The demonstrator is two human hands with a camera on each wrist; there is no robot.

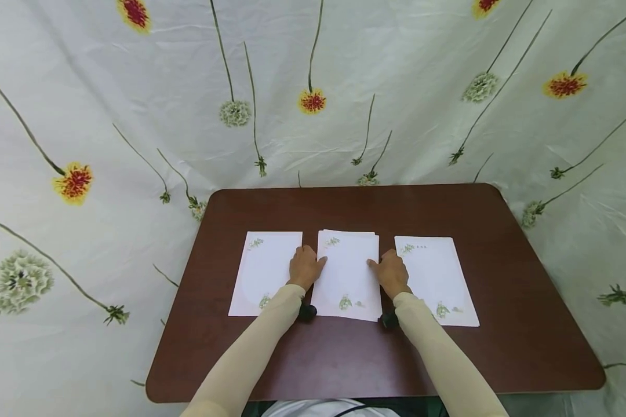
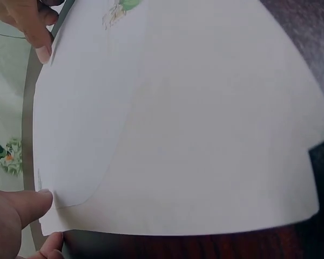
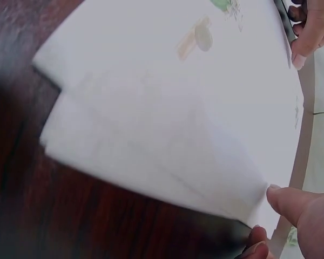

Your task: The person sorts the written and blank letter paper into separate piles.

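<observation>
Between my hands is a small stack of white sheets (image 1: 346,272) with green plant prints, its layers slightly offset at the top edge. My left hand (image 1: 305,268) pinches the stack's left edge, thumb on top and fingers underneath, as the left wrist view shows. On the opposite edge my right hand (image 1: 391,273) pinches in the same way, its thumb (image 3: 289,202) lying on the paper. Both wrist views show the sheets (image 2: 205,135) bowed, with uneven corners at the near end.
A white printed sheet (image 1: 266,272) lies to the left, partly under my left forearm. Another printed sheet (image 1: 433,272) lies to the right, next to my right hand. All are on a brown table (image 1: 355,208) with rounded corners; a flower-patterned cloth (image 1: 162,87) hangs behind.
</observation>
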